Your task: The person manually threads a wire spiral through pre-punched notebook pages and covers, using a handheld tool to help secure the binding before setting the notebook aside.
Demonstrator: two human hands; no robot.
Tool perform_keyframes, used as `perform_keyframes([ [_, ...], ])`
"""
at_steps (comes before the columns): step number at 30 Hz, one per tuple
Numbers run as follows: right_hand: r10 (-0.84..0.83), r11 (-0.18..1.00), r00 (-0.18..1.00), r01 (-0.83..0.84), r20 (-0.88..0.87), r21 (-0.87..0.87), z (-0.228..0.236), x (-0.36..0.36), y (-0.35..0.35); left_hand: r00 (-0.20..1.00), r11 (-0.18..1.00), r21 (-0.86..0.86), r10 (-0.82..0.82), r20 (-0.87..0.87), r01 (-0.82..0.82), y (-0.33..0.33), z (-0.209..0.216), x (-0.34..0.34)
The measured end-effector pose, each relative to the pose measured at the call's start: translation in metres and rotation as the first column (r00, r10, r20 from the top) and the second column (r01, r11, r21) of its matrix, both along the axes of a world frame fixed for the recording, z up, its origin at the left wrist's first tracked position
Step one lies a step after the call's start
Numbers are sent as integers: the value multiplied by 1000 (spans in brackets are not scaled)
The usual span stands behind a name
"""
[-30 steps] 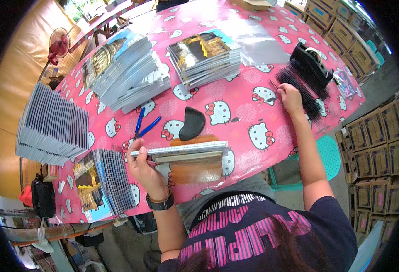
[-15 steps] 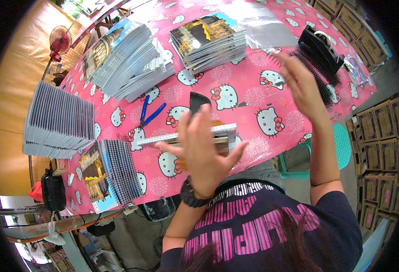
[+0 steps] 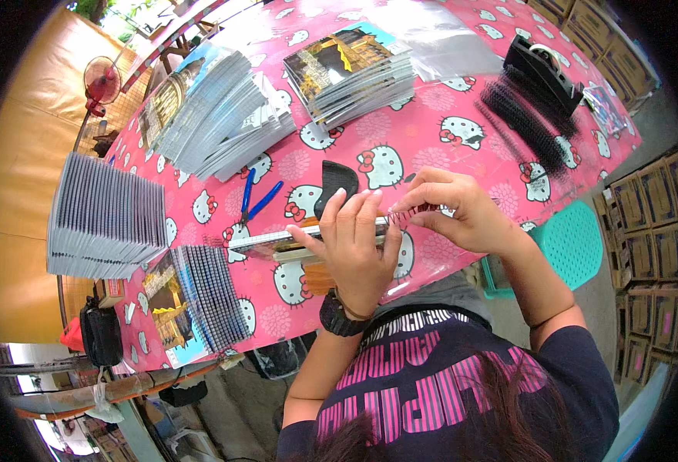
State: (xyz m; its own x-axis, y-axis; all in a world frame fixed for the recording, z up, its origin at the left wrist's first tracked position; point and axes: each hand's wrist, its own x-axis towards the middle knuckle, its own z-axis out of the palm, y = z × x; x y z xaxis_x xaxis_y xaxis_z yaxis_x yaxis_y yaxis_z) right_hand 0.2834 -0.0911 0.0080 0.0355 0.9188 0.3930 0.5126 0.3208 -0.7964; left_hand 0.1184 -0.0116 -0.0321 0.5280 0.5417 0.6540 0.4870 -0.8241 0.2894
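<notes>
Fingers and thumb of the right hand [image 3: 462,212] are pinched together on a thin dark coil [image 3: 425,209], which is held almost level at the right end of the book [image 3: 266,241]. The right wrist is bent inward, the forearm brought in from the lower right. The left hand [image 3: 357,254] is laid across the book, its back turned up, fingers stretched away from the body and thumb set apart; whether the book is gripped or only pressed cannot be told.

A pale, gridded edge is shown along the top of the book, which is placed near the table's front, with a brown board [image 3: 318,279] seen below it. How far the coil is threaded is hidden.

A second ago the right hand was held at the pile of black coils [image 3: 520,127]; now it has been brought to the book, and the left hand has been shifted from the book's left end toward its right.

Beyond the book, a black pad [image 3: 337,182] and blue pliers [image 3: 259,204] are left on the pink tablecloth [image 3: 435,142].
</notes>
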Motion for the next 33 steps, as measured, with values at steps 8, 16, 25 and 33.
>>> perform_keyframes([
  [8,55,998,998,-54,9,-18,-5,7,12,998,997,-40,-63,-30,61,1,12,-3],
  [16,185,978,981,-178,62,-110,9,9,21,953,951,-112,-275,123,289,20,26,-29],
  [25,170,963,982,-148,81,-224,11,5,28,940,945,-102,-288,184,309,27,21,-31],
  [33,97,938,995,-85,19,-335,14,-2,25,915,941,-67,-304,267,332,27,14,-31],
])
